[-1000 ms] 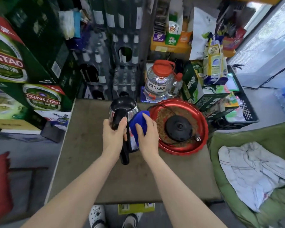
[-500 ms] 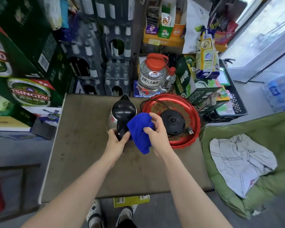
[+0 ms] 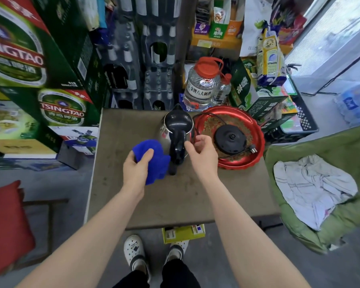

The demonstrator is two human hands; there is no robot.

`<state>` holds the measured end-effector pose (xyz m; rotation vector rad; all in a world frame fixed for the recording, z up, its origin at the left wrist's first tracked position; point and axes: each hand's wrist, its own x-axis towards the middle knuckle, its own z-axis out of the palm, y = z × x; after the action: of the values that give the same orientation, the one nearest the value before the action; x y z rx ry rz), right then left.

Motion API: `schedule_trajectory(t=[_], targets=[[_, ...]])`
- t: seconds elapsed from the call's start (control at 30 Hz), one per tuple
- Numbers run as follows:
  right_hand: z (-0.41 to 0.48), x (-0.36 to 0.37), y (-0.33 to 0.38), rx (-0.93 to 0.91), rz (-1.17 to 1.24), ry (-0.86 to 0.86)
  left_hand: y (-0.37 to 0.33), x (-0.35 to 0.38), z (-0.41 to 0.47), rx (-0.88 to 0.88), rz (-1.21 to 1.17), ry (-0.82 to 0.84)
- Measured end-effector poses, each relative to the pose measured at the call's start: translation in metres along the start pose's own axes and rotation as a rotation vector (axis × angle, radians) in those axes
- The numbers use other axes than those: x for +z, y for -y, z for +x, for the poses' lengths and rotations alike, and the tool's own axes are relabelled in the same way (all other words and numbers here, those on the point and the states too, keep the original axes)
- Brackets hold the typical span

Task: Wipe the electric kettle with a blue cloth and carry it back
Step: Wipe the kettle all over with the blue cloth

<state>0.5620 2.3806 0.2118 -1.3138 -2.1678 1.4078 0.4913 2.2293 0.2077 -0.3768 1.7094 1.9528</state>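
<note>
The electric kettle [image 3: 177, 123], steel with a black lid and black handle, stands upright on the brown table [image 3: 175, 198] near its far edge. My left hand [image 3: 136, 169] grips the bunched blue cloth [image 3: 154, 161] just left of the kettle's handle; the cloth touches the handle. My right hand [image 3: 203, 152] hovers right of the handle with loosely curled fingers and holds nothing; its index finger points at the handle. The kettle's black base [image 3: 230, 138] with its cord lies on a red tray [image 3: 239, 165] to the right.
Beer cartons [image 3: 50, 104] and dark bottle crates [image 3: 154, 80] wall in the table's left and back. A large clear jug [image 3: 202, 84] and boxes stand behind the tray. A green seat [image 3: 330, 225] with a white cloth [image 3: 312, 188] sits at the right.
The blue cloth went from my right hand to my left hand, which let go of the kettle handle. My right hand now sits empty beside the handle.
</note>
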Motion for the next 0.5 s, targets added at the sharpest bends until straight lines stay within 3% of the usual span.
schedule_trajectory(t=[0.13,0.3,0.5], targets=[[0.003,0.045,-0.009,0.01,-0.209,0.06,0.005,-0.035,0.017,0.003,-0.003,-0.08],[0.011,0.062,-0.009,-0.062,-0.093,-0.141,0.008,-0.054,0.029,0.025,0.066,-0.095],[0.018,0.015,0.019,-0.157,0.058,-0.166,-0.026,-0.032,0.015,0.232,0.206,-0.074]])
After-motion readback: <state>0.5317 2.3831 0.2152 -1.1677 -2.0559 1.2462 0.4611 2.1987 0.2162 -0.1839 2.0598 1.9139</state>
